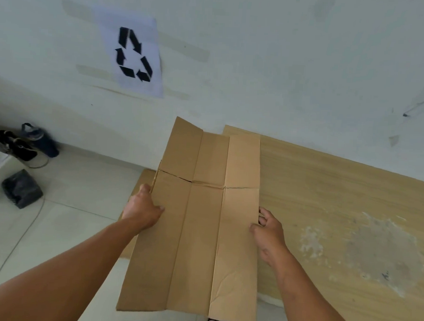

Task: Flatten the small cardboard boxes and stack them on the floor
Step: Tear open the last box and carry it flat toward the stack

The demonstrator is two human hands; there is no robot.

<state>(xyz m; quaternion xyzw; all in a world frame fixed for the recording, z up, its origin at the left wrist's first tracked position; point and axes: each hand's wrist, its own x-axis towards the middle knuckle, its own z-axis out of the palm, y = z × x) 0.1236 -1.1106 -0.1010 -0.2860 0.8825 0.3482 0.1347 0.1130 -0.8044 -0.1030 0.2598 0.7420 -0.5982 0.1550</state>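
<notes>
Cardboard box, already collapsed into a flat creased sheet with its flaps spread at the far end, is held in the air above the tiled floor, with a wood-grain surface just to its right. Left hand grips the left edge with fingers curled round it; right hand pinches the right edge, thumb on top. A second flat cardboard piece lies on the floor below, mostly hidden, and is judged to be the start of the stack. Risks from this point are as follows. The sheet is supported only at two mid-edge grips, so its near and far ends may sag or fold along the creases and land doubled. The raised far-left flap may spring up and leave the stack uneven. Release from height may let the sheet slide off the lower piece or catch on the wood-grain surface. Lower the sheet level, align its edges, then release.
</notes>
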